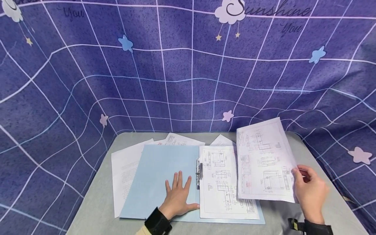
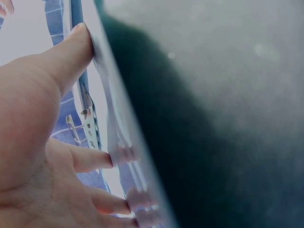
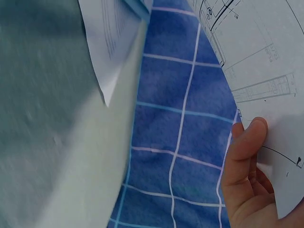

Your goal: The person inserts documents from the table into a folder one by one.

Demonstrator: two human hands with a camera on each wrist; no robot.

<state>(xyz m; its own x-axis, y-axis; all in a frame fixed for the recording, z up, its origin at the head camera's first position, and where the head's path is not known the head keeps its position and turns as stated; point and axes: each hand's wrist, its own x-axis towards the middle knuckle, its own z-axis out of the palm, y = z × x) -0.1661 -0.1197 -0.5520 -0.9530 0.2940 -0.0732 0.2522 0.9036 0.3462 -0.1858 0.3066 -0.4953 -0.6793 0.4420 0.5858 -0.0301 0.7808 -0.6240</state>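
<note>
A light blue folder [image 1: 164, 163] lies spread on the table, with a metal clip [image 1: 198, 173] along its middle. On its right side rests a sheet with technical drawings [image 1: 217, 182]. My left hand [image 1: 177, 197] presses flat on the folder's left cover, fingers spread, thumb reaching toward the clip. My right hand [image 1: 310, 189] pinches the right edge of another drawing sheet [image 1: 264, 163], raised above the folder's right side. In the right wrist view, thumb and fingers [image 3: 254, 137] grip that sheet [image 3: 266, 61]. The lifted sheet partly covers the papers beneath it.
Loose printed sheets [image 1: 124, 176] stick out from under the folder at the left, and more papers [image 1: 183, 139] show behind it. Another paper corner [image 1: 222, 140] pokes out at the back. The grey tabletop [image 1: 97, 209] meets a purple patterned cloth [image 1: 176, 65] behind and at the sides.
</note>
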